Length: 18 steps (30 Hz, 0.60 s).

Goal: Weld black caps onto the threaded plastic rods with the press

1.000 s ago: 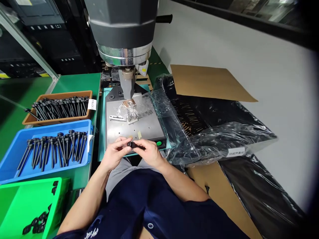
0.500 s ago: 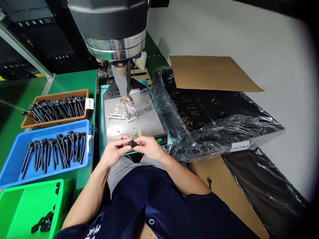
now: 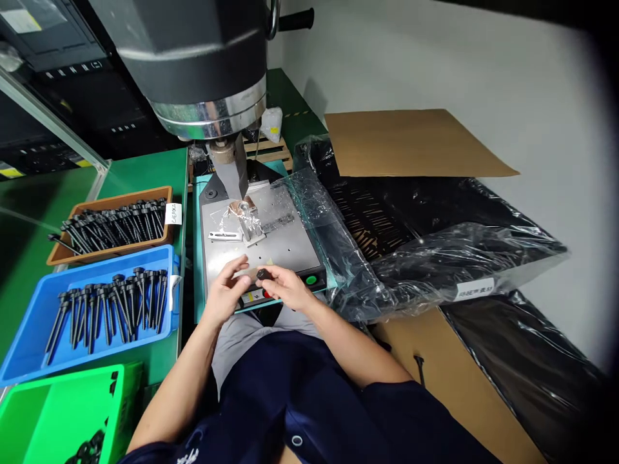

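Note:
Between the thumb and fingers of my right hand [image 3: 284, 287] is a small black knob-like part [image 3: 264, 274], its exact kind too small to make out. My left hand [image 3: 229, 287] is just to its left, thumb and fingers apart, holding nothing. Both hands are over the front edge of a machine's metal base plate [image 3: 285, 248]. Farther back on the plate stands a metal fixture [image 3: 247, 216] with clear plastic film around it. A grey tapered press head [image 3: 232, 174] points down just above the fixture.
At left, a brown bin [image 3: 55, 258] and a blue bin [image 3: 36, 322] hold black knob-headed bolts. A green bin [image 3: 53, 393] contains small black parts. Black plastic sheeting [image 3: 416, 206] and a cardboard sheet [image 3: 411, 142] lie to the right. A green button [image 3: 311, 280] is at the base's front.
My left hand has let go of the small black part and moved slightly left, its fingers spreading. The part stays in my right hand. The camera view has shifted a little.

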Available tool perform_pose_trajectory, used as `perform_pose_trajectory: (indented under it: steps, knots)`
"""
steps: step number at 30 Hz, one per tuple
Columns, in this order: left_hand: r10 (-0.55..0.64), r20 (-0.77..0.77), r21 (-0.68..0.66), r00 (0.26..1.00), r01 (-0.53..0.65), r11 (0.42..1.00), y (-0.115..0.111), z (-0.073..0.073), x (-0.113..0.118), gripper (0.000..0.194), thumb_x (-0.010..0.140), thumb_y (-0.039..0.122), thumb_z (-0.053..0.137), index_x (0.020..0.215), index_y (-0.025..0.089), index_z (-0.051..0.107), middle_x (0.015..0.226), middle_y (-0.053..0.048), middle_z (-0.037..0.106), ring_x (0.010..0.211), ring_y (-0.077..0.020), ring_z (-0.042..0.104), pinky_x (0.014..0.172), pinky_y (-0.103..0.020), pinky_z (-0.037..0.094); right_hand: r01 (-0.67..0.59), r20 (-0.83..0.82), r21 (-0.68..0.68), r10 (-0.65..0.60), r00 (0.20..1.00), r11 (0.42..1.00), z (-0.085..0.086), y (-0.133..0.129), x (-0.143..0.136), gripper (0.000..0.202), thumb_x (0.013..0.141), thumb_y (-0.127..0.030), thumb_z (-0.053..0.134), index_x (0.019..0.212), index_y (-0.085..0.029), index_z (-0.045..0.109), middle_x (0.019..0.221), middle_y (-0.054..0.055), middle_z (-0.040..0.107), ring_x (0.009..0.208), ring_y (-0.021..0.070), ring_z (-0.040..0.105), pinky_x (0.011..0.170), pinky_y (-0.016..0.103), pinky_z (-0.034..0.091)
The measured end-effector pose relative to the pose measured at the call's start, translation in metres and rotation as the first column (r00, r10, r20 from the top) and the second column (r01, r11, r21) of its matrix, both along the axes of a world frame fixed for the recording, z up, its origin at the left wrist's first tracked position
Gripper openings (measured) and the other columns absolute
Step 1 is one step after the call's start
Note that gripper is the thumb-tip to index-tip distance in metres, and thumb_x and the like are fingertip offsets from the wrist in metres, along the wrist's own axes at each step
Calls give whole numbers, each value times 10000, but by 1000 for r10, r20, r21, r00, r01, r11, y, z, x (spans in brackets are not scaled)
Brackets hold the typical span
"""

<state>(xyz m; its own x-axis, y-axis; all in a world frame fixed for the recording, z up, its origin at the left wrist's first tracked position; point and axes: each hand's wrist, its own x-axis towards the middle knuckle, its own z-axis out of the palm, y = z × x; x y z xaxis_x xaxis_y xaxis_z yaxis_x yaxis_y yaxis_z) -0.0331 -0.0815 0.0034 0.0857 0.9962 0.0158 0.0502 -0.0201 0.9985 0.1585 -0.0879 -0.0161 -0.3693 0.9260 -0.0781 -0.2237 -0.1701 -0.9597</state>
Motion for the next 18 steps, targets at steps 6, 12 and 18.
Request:
perform_pose_trajectory:
  steps: [6,12,18]
  knots:
    - [182,192,-20,964,-181,983,45,4,-15,425,693,421,792,1039,223,645,1378,-115,540,1264,-257,515,964,-378,483,243,-137,-163,-266,954,956,-24,40,-5,439,738,-477,722,1036,-179,598,803,-2,641,558,69,506,468,179,396]
    - [56,247,-19,967,-53,998,73,21,-6,400,691,412,793,1014,227,644,1357,-100,549,1254,-249,522,974,-376,467,318,-208,-125,-338,918,940,-22,81,-24,439,646,-406,781,985,-199,594,891,-1,598,730,109,566,627,233,518]
    - [160,227,-1,961,-164,986,94,24,1,478,622,355,845,1018,169,653,1046,-73,660,795,-142,644,704,-285,525,446,-151,132,-427,892,885,-12,104,-34,365,680,-306,758,1004,-193,632,935,27,662,822,148,601,794,296,527]
